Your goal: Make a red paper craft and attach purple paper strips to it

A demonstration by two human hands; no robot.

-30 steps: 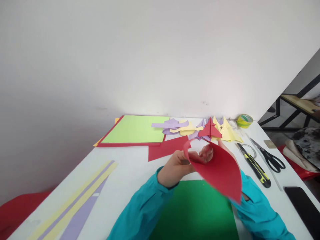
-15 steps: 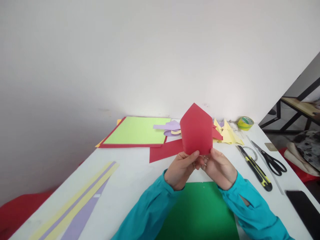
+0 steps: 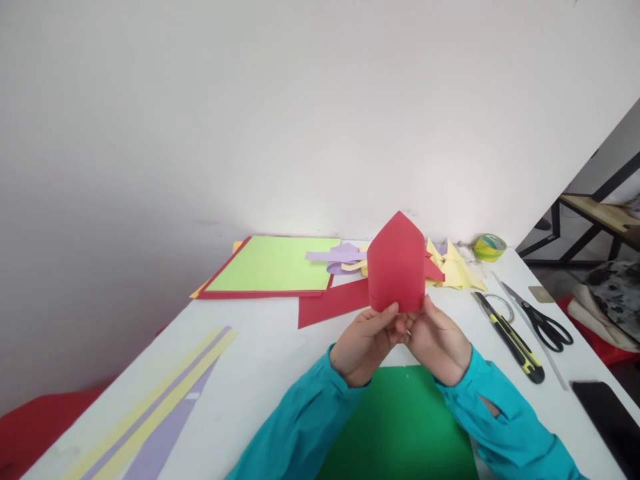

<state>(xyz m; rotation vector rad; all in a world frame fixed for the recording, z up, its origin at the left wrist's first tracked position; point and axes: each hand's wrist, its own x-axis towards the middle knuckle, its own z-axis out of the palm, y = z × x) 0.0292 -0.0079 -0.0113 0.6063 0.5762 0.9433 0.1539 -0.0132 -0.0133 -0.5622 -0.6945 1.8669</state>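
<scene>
A red paper piece [image 3: 397,267] with a pointed top stands upright between my hands, its sides curving away from me. My left hand [image 3: 367,337] pinches the bottom edge, thumb in front and fingers behind. At the lower right corner, my right hand [image 3: 440,340] grips the same paper with its thumb along the edge. The fingertips of both hands meet under the paper and are partly hidden. Below my wrists lies a green sheet [image 3: 405,420]. Behind the held piece is a flat red paper strip [image 3: 330,303].
Light green paper [image 3: 280,263] tops a stack at the back left. Purple and yellow strips [image 3: 160,407] lie at left. Folded yellow paper [image 3: 456,270], a tape roll [image 3: 490,247], a utility knife [image 3: 513,340], scissors [image 3: 543,323] and a black flat object [image 3: 607,417] sit at right.
The red paper piece has turned slightly, now looking narrower and more curved, with its tip shifted a little right and down. Both hands keep their hold on it.
</scene>
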